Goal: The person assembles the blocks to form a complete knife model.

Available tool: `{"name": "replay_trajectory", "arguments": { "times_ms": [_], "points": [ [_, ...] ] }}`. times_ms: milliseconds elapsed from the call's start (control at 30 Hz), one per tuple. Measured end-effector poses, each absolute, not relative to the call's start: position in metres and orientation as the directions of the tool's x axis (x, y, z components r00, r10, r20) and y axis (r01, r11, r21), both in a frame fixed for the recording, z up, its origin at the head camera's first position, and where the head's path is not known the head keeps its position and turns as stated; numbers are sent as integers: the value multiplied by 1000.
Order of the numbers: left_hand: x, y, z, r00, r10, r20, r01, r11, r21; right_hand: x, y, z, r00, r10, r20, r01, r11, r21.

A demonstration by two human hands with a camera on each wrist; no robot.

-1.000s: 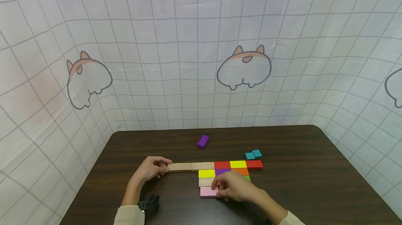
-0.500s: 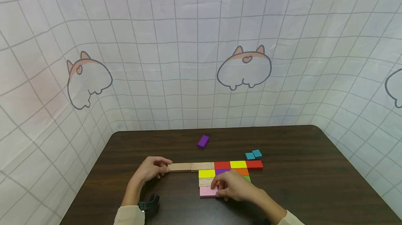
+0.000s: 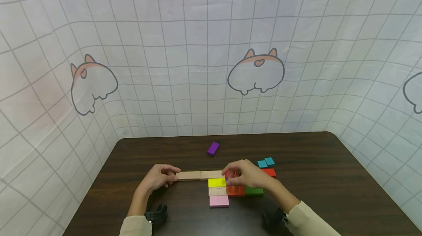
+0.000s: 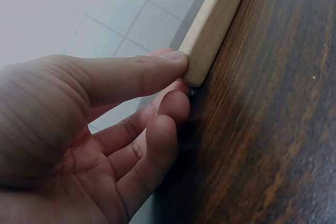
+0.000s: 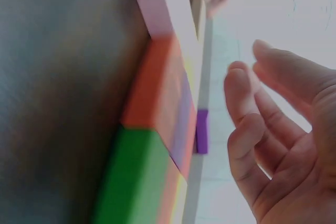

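My left hand (image 3: 161,176) pinches the outer end of a plain wooden block (image 3: 188,176), thumb on the near side, as the left wrist view shows. A second plain wooden block (image 3: 211,174) lies end to end with it. My right hand (image 3: 247,173) hovers above the flat patchwork of coloured blocks, its fingers loosely bent and holding nothing. Below it lie an orange-red block (image 3: 235,191) and a green block (image 5: 128,177). Left of these are a yellow block (image 3: 217,182), a small wooden block (image 3: 217,191) and a pink block (image 3: 219,201). Other blocks are partly hidden behind my right hand.
A purple block (image 3: 213,148) lies apart near the back of the dark wooden table (image 3: 158,148). Two small blue blocks (image 3: 266,162) sit behind a red block (image 3: 269,172) at the right. A grid-patterned cloth (image 3: 184,63) hangs behind the table.
My right hand has let go of the pink block and moved up and away over the patchwork, uncovering the pink, orange-red and green blocks. The left hand has stayed in place.
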State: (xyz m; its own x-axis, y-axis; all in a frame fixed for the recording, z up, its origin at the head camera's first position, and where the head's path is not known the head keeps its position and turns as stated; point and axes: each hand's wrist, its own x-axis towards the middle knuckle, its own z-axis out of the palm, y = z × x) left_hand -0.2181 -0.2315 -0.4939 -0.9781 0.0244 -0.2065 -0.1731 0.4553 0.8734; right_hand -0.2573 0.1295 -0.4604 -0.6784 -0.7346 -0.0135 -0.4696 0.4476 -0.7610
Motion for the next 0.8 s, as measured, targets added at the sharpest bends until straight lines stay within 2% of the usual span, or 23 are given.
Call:
{"name": "replay_trajectory", "arguments": {
  "times_ms": [200, 400, 800],
  "points": [
    [-218, -231, -494, -979, 31, -203, -167, 457, 874, -294, 128, -454, -706, -708, -9, -442, 450, -776],
    [-216, -231, -493, -981, 30, -194, -160, 452, 878, -325, 118, -459, -748, -662, -52, -399, 510, -762],
    [-218, -232, -494, -980, 15, -198, -170, 456, 873, -359, 95, -477, -781, -606, -155, -287, 568, -771]
  ]
}}
